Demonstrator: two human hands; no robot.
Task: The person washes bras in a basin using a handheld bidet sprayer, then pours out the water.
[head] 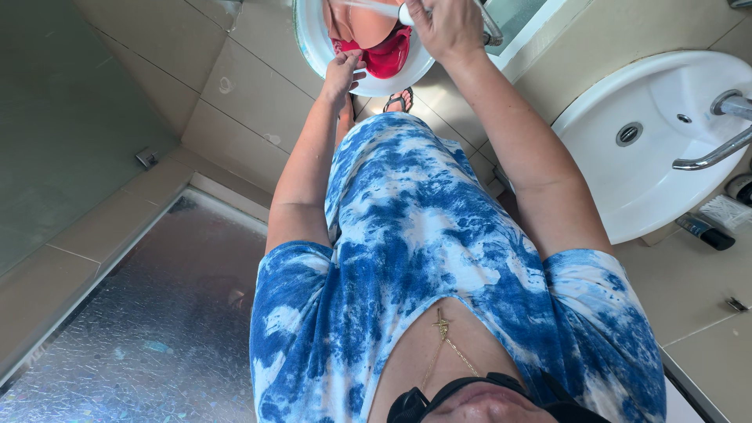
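I see a white washbasin [650, 157] at the right wall with a chrome tap [717, 149] over its right rim. At the top edge sits a white bucket [313, 39]. My left hand [343, 72] pinches the red cloth [385, 56] inside it, while my right hand [448, 27] has its fingers clamped on a white handle [392, 9].

Both hands on a round white basin [313, 47] holding red cloth [388, 56]
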